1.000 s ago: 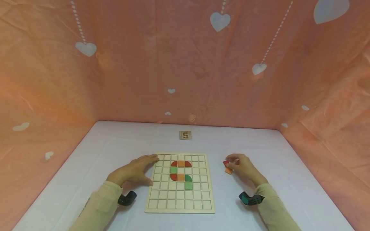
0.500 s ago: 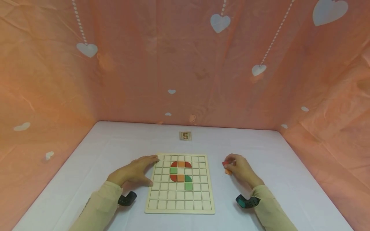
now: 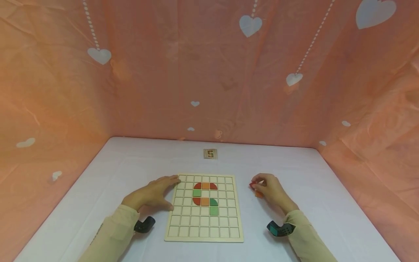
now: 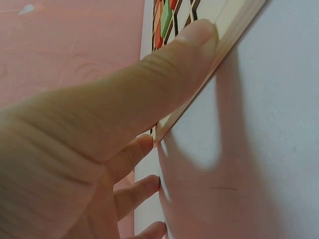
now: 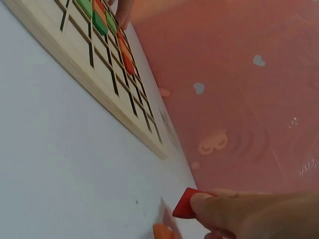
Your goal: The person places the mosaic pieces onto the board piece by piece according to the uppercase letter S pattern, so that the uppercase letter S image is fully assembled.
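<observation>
Red tile (image 5: 183,204): held to the right of the board (image 3: 199,221), apparently clear of the table (image 3: 131,160). The thumb covers part of it; its full outline cannot be read.

Right hand (image 3: 271,189): thumb and finger closed in a pinch on the red tile, leaving a pointed corner exposed. Recommended: retain this light edge grip and keep the exposed corner leading, so that the tile can be aligned with a cell before release.

Orange tile (image 3: 259,194): on the table, beneath and just beside the right hand. Keep the fingers clear of it to avoid dragging it.

Seated tiles (image 3: 205,201): red, orange and green, within the board's grid. Lower any further tile flat; a tilted entry could catch a groove wall or disturb a neighbour.

Left hand (image 3: 150,193): fingers spread wide, gripping nothing, thumb resting on the board's rim. Light pressure here should steady the board.

Card (image 3: 210,154): flat beyond the board, in line for reference.
</observation>
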A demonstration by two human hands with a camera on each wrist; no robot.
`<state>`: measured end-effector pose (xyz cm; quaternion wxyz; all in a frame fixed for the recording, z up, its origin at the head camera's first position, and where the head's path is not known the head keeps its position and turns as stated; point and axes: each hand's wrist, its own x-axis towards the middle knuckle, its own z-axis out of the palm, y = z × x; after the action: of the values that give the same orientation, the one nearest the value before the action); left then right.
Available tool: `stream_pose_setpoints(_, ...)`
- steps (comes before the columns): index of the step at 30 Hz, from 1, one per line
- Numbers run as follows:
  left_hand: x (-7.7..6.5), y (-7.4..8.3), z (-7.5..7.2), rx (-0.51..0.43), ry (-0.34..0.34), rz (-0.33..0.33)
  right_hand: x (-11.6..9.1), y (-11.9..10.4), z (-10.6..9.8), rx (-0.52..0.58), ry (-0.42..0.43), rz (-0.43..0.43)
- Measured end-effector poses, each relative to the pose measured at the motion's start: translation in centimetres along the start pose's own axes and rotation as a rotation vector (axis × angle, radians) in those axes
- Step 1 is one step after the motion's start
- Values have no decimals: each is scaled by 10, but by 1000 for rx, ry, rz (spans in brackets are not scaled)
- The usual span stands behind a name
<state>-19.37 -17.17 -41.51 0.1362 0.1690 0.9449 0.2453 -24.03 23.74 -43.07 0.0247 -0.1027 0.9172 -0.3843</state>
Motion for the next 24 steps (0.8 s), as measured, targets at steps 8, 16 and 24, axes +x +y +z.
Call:
stream_pose_setpoints(8,1,-1,0,5,-4,0,-2,-10,2,87,-33,-43)
stream_pose_setpoints(16,2,-2,0,-4,-2,-20,-4,-15,5,132,-85,-107)
stream_pose_setpoints(24,2,-4,1,4,-5,-17,-5,-21,12,102,-97,-139)
